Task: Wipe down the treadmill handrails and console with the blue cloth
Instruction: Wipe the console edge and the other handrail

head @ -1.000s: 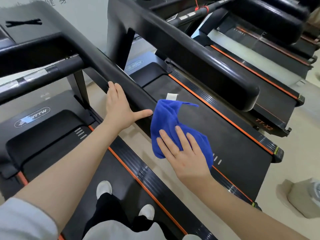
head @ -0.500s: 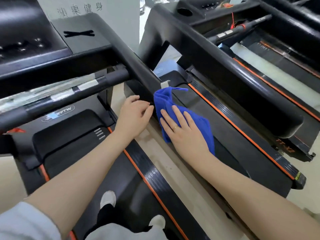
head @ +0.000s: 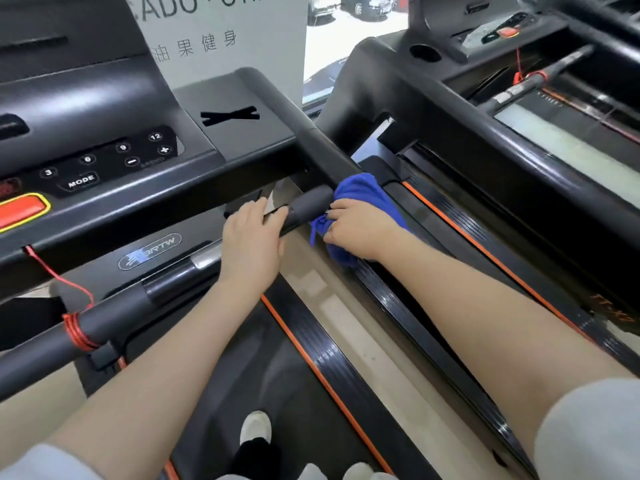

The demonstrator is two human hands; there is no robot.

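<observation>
The blue cloth (head: 360,194) is bunched around the black right handrail (head: 322,147) where it meets the front crossbar (head: 308,204). My right hand (head: 356,228) is closed on the cloth, pressing it against the rail. My left hand (head: 251,237) grips the crossbar just left of the cloth, fingers curled over it. The black console (head: 104,157) with its MODE and number buttons lies above and to the left. An orange-red button (head: 20,209) sits at its left edge.
A red cord (head: 74,327) is wound around the crossbar at the left. A second treadmill (head: 485,140) stands close on the right, with a narrow beige floor strip (head: 349,327) between the two decks. My feet (head: 256,427) stand on the belt below.
The view has tilted up toward the console. Both hands have moved forward along the right handrail to its junction with the crossbar. My left hand has gone from resting on the rail to gripping the crossbar.
</observation>
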